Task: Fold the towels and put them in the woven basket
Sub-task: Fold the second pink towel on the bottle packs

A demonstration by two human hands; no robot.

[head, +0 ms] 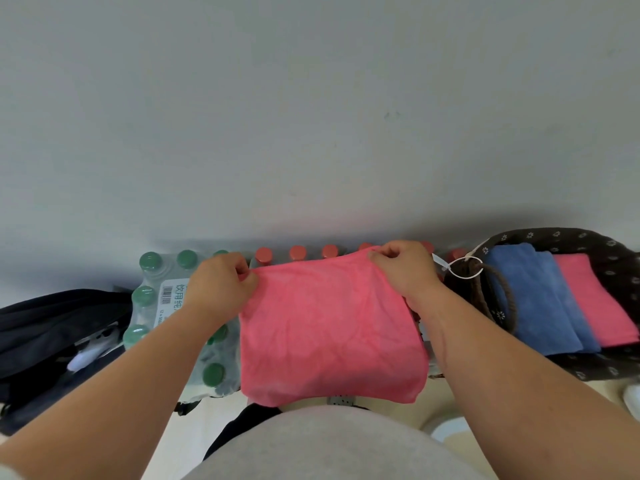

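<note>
Pink towel (332, 327) hanging, top corners pinched by left hand (221, 285), right hand (405, 268)

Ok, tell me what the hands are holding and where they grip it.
Both hold the pink towel by its top edge: left hand pinches the left corner, right hand the right corner.

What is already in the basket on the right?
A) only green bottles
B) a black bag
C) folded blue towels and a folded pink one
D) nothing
C: the woven basket holds folded blue towels beside a folded pink towel, while the left hand and right hand pinch a second pink towel.
</note>
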